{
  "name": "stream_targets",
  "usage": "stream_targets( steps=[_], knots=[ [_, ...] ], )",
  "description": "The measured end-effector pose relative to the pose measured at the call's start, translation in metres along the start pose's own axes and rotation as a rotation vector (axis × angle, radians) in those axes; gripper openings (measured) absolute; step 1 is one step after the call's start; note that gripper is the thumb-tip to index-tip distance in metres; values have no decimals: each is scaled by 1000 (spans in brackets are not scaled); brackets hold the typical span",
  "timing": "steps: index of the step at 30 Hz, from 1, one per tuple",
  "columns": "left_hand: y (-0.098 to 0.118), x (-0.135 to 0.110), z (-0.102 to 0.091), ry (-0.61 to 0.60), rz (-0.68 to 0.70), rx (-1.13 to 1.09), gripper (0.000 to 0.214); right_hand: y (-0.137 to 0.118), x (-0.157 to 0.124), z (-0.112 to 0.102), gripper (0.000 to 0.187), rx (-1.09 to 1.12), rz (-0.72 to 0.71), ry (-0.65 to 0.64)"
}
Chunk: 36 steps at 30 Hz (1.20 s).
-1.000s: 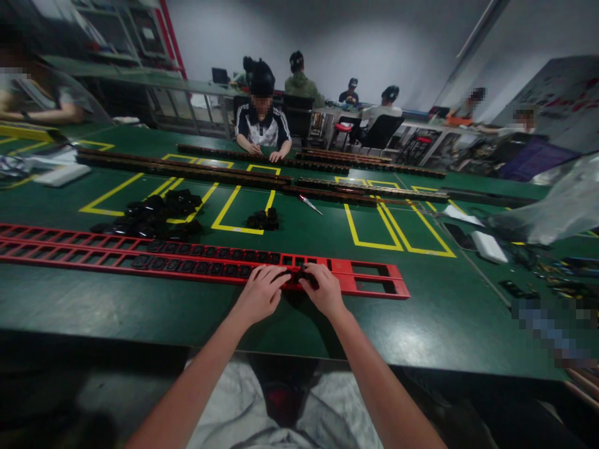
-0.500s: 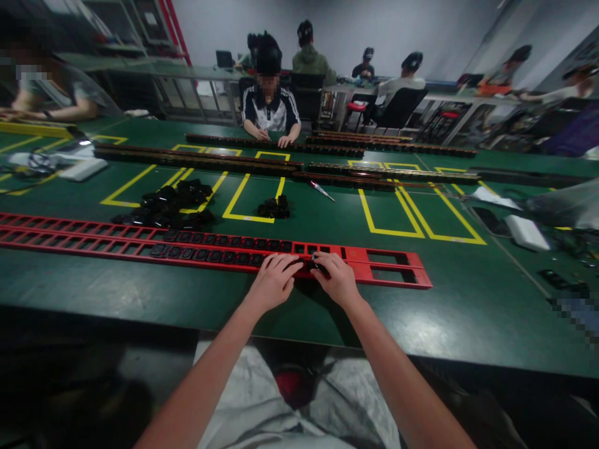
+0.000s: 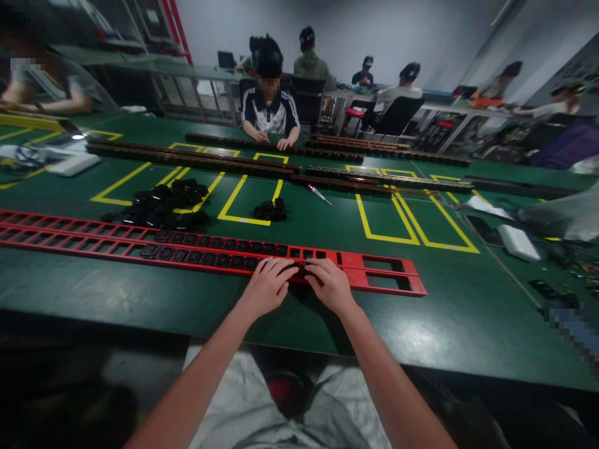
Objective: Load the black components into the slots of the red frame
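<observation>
A long red frame (image 3: pixel 353 262) with two rows of rectangular openings lies across the green table in front of me. Black square socket modules (image 3: pixel 202 256) fill part of both rows, left of and up to my hands. At the lower row, my left hand (image 3: pixel 266 287) rests with bent fingers over the frame. My right hand (image 3: pixel 330 284) faces it, fingertips curled down and close to the left ones. Between them a dark socket module (image 3: pixel 300 268) shows only in part; the fingers cover most of it. Whether it sits fully in its opening is hidden.
Beyond the frame lie a large pile of black modules (image 3: pixel 161 204) and a smaller pile (image 3: pixel 271 210). A screwdriver (image 3: pixel 319 194) and long dark strips (image 3: pixel 196 156) lie farther back. A co-worker (image 3: pixel 270 109) sits opposite. At right are a white box (image 3: pixel 518 242) and a phone (image 3: pixel 483 229).
The right fingertips have moved slightly left and settled flatter over the dark module, nearer the left hand. The whole view has shifted a little.
</observation>
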State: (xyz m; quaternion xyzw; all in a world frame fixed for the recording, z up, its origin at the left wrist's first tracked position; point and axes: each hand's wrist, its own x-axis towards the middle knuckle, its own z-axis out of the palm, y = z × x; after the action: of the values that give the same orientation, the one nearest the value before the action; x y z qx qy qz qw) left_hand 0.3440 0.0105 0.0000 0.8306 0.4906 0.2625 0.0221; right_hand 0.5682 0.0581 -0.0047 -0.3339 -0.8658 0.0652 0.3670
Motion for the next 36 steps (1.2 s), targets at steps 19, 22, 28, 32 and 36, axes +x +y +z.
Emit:
stream_targets(
  steps=[19,22,28,32,36],
  knots=[
    [0,-1,0,-2,-6,-4,43,-3,-1,-3,13,-117,69,-99],
    [0,0,0,-3,-6,-6,44,-3,-1,-3,13,-119,81,-106],
    [1,0,0,-1,-12,-6,45,-3,1,-2,12,-94,97,-94],
    [1,-1,-1,-9,-11,5,43,-2,2,-3,12,-86,95,-84],
    [1,-1,-1,-17,21,48,44,-3,2,-3,11,-85,85,-70]
  ],
)
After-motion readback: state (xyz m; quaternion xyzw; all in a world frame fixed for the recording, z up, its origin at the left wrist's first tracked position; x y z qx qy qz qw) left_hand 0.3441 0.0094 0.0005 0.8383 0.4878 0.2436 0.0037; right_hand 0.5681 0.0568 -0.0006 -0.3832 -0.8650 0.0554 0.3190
